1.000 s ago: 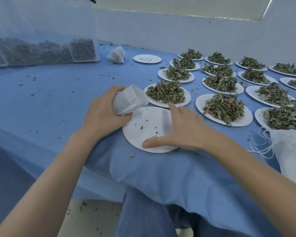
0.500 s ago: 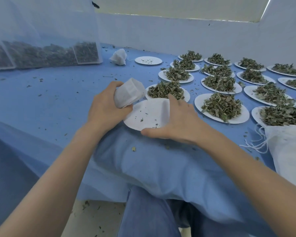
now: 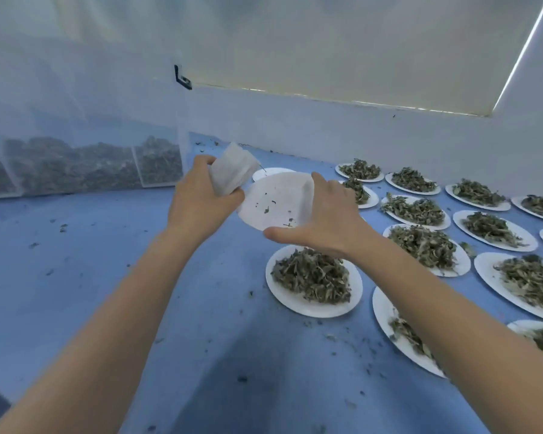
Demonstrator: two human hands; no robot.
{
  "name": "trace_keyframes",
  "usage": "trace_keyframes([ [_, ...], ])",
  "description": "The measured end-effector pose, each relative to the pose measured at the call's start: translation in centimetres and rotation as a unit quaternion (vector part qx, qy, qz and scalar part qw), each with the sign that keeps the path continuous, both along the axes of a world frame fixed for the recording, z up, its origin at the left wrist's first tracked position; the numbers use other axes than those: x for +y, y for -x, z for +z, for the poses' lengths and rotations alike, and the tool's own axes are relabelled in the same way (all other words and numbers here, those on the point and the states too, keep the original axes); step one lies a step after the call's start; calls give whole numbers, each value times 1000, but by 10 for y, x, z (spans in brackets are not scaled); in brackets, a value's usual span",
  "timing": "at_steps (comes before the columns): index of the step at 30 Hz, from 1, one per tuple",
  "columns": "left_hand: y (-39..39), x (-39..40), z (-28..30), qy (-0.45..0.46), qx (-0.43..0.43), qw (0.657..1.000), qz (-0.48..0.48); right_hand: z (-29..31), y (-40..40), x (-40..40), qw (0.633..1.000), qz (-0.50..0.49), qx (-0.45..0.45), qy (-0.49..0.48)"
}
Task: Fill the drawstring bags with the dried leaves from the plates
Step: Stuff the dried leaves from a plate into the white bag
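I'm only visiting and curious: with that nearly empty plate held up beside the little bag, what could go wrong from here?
Two risks, I think. The last crumbs on the bent plate in the right hand could miss the bag held by the left hand and join the litter on the blue cloth. A forearm could also brush the full plate below.

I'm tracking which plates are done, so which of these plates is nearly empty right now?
The plate held up in the right hand, beside the drawstring bag. It carries only scattered crumbs, while the plates on the table hold full leaf piles.
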State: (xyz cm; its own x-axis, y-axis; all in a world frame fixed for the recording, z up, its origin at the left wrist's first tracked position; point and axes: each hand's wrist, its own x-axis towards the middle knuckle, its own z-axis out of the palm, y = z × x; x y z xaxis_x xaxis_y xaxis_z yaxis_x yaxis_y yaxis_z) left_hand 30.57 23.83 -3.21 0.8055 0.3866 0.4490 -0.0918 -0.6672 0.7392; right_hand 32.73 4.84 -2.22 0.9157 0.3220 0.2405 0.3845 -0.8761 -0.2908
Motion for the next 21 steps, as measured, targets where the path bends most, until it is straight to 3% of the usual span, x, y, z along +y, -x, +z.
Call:
trace_keyframes([
  [11, -187, 24, -14, 102, 129, 986, 23, 2, -205, 39, 996, -63, 55, -27],
  [16, -245, 38, -43, 65, 174, 981, 58, -23, -271, 59, 990, -104, 97, -12],
  [21, -269, 47, -75, -43, 204, 974, 89, -61, -305, 76, 976, -127, 178, 17],
])
